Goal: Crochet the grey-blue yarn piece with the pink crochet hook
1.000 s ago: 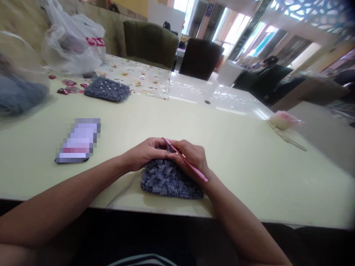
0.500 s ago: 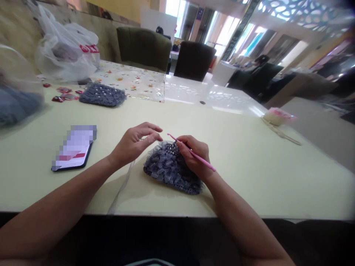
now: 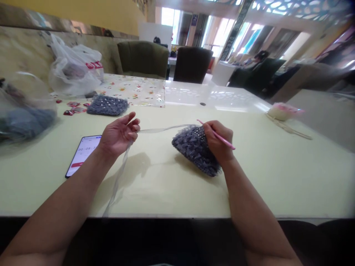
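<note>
My right hand (image 3: 219, 140) grips a pink crochet hook (image 3: 225, 142) and the upper edge of a ruffled grey-blue crocheted piece (image 3: 194, 146), which is tilted over the table. From the top of the piece a thin grey ribbon (image 3: 158, 130) stretches left to my left hand (image 3: 119, 135). My left hand is turned palm up, its fingers curled round the ribbon. Below that hand the ribbon runs down to the table's front edge. The hook's tip points up and left, just above the piece.
A phone (image 3: 80, 153) lies partly behind my left forearm. Farther back are a second crocheted piece (image 3: 107, 105), red wrappers (image 3: 74, 110) and plastic bags (image 3: 74, 70) (image 3: 26, 118). A pink and cream bundle (image 3: 283, 111) with cord sits right. Chairs (image 3: 142, 59) stand behind the table.
My left hand has moved left and up, turned palm up, and drawn the ribbon taut. My right hand has moved right and up with the hook and the piece, which is now tilted.
</note>
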A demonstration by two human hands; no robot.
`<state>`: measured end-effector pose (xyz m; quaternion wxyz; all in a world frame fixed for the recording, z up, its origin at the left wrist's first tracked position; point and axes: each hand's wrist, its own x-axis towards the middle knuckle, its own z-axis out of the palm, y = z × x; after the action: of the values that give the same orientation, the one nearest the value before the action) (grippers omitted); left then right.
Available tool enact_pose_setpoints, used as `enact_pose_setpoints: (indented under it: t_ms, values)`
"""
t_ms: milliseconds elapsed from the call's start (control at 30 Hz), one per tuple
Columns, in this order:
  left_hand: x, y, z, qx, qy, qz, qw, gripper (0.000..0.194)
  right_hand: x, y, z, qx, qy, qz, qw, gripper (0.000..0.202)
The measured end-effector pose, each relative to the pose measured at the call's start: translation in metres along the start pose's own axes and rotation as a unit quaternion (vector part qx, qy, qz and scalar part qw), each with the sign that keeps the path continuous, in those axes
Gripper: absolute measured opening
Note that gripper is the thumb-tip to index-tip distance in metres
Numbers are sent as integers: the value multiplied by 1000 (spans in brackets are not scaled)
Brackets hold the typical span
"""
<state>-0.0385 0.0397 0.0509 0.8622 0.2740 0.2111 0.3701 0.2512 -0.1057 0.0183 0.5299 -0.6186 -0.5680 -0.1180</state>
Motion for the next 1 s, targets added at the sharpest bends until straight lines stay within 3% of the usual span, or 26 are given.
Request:
enact_pose_setpoints:
  t_ms: [200, 433, 533, 633, 767, 867, 933, 1000]
  values:
    - [6, 2, -2, -37, 51, 216, 974, 15, 12, 22, -15, -44, 67, 29, 996, 28]
    - [-3, -5, 6, 0, 13, 279, 960, 13, 5, 9, -3, -14, 3, 31, 999, 27]
    - [-7, 2, 9, 25, 29, 344, 938, 12, 7, 18, -6, -69, 43, 44, 996, 28]
    - [-5, 9, 4, 71, 30, 310, 948, 11, 12, 33, -14, -117, 112, 48, 986, 31]
    - [-3, 9, 0, 170, 38, 129, 976, 16, 16, 46, -20, -128, 144, 77, 978, 31]
    - [3, 7, 20, 247, 42, 83, 965, 15, 15, 43, -16, -103, 137, 103, 980, 31]
    - [14, 11, 50, 297, 28, 110, 948, 13, 14, 37, -13, -77, 122, 108, 984, 31]
    - [32, 24, 89, 380, 4, 198, 904, 18, 13, 30, -9, -58, 107, 100, 988, 32]
